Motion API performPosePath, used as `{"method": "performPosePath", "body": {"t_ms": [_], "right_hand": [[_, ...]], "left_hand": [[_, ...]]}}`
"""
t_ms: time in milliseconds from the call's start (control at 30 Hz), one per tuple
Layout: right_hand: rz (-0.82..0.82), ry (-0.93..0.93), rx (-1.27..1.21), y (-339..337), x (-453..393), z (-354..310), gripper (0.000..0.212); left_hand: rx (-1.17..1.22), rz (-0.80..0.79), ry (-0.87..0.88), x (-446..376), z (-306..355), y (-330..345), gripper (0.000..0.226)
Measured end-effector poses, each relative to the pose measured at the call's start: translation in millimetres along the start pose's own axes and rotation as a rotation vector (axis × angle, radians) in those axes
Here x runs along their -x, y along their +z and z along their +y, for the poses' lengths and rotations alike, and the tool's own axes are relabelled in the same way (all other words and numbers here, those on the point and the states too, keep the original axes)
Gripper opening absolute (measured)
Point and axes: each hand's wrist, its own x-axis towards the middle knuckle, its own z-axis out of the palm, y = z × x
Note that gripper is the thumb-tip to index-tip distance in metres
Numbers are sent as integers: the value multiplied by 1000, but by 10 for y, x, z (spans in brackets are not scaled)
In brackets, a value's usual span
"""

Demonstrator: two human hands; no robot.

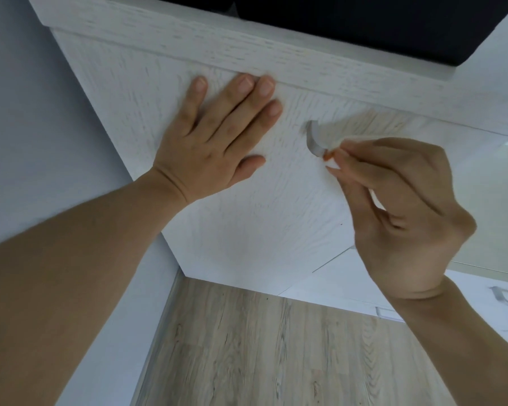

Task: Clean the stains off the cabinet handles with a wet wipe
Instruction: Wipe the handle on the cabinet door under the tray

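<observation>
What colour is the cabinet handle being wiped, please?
Silvery grey metal, with an orange stain at its lower end; head view. cabinet handle

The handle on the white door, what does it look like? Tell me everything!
The handle is a small, curved, silvery-grey piece, metal by its look, sticking out from the white wood-grain cabinet door. Only its left end shows. A white wet wipe, pinched in the right hand, covers the rest. An orange smear sits at its lower tip.
</observation>
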Motion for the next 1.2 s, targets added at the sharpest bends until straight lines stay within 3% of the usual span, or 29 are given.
{"method": "performPosePath", "body": {"t_ms": [1033,1200], "right_hand": [[15,75,97,320,-159,-228,6],[-39,82,163,392,-177,-223,12]], "left_hand": [[-11,1,4,0,5,4,65],[-12,9,4,7,2,7,65]]}}
